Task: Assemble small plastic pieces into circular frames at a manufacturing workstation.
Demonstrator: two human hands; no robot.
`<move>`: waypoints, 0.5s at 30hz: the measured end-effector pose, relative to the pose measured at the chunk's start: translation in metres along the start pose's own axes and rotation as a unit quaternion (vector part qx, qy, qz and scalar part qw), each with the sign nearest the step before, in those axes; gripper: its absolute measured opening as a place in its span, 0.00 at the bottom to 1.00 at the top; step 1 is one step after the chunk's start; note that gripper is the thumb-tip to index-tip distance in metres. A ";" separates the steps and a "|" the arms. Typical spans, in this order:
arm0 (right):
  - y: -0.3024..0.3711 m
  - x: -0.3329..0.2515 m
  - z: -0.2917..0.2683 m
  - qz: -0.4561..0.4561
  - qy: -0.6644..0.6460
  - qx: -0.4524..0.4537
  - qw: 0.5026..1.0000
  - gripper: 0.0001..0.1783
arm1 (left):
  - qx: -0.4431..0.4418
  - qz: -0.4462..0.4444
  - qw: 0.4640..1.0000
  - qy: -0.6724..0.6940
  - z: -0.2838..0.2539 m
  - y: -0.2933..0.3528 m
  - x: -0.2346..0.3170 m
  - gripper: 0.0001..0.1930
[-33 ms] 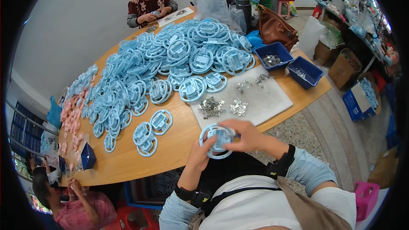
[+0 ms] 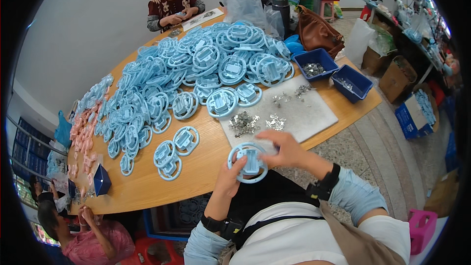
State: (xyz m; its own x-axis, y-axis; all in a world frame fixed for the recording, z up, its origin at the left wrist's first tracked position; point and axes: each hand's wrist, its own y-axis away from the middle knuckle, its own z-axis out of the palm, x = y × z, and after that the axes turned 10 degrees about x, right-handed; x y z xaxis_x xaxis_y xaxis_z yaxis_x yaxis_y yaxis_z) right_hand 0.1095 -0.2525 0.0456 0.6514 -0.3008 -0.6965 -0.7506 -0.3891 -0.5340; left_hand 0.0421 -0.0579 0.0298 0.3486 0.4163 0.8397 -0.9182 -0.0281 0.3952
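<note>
A light-blue plastic steering-wheel-shaped part [image 2: 252,162] is gripped at its left side by my left hand [image 2: 227,177], thumb pressed over the rim. Its recessed middle faces up. At the right rim, my right hand [image 2: 288,152] has thumb and fingers apart; nothing shows between them, and whether the thumb touches the part is unclear. Just beyond lie two small heaps of metal pieces, a darker heap [image 2: 243,123] and a shinier heap [image 2: 275,122], on a pale board [image 2: 304,116].
A large pile of blue wheel parts [image 2: 206,59] covers the wooden table [image 2: 206,176]. Two blue bins [image 2: 360,94] with metal pieces stand at right, near a brown bag [image 2: 319,32]. Pink parts [image 2: 86,130] lie far left. Co-workers sit at the far end and lower left.
My right hand has drawn back from over the part's middle toward its right edge, its fingers lifting toward the board. The left hand keeps its hold, with the part shifted slightly left.
</note>
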 end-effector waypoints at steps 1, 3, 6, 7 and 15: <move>-0.007 0.014 0.001 0.048 0.026 0.028 0.998 0.18 | 0.028 0.016 0.999 0.025 -0.003 0.002 -0.001 0.17; -0.020 0.030 -0.004 0.069 0.096 0.012 0.993 0.13 | 0.041 0.015 0.998 0.046 -0.001 0.002 0.002 0.16; -0.027 0.042 0.007 0.069 0.180 0.010 0.981 0.08 | 0.064 0.018 0.995 0.076 -0.002 -0.002 0.000 0.16; -0.028 0.043 0.011 0.051 0.198 0.027 0.979 0.07 | 0.070 0.020 0.994 0.086 -0.002 -0.003 -0.002 0.16; -0.042 0.015 0.003 0.139 0.211 -0.058 0.966 0.08 | 0.105 0.041 0.987 0.115 -0.016 -0.003 -0.004 0.16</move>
State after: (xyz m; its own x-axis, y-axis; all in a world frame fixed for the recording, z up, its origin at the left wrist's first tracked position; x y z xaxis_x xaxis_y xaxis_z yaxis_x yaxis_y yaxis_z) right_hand 0.1508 -0.2384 0.0559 0.4318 -0.7266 -0.5345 -0.9016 -0.3297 -0.2801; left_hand 0.0405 -0.0449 0.0188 0.1997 0.5996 0.7749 -0.8742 -0.2482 0.4174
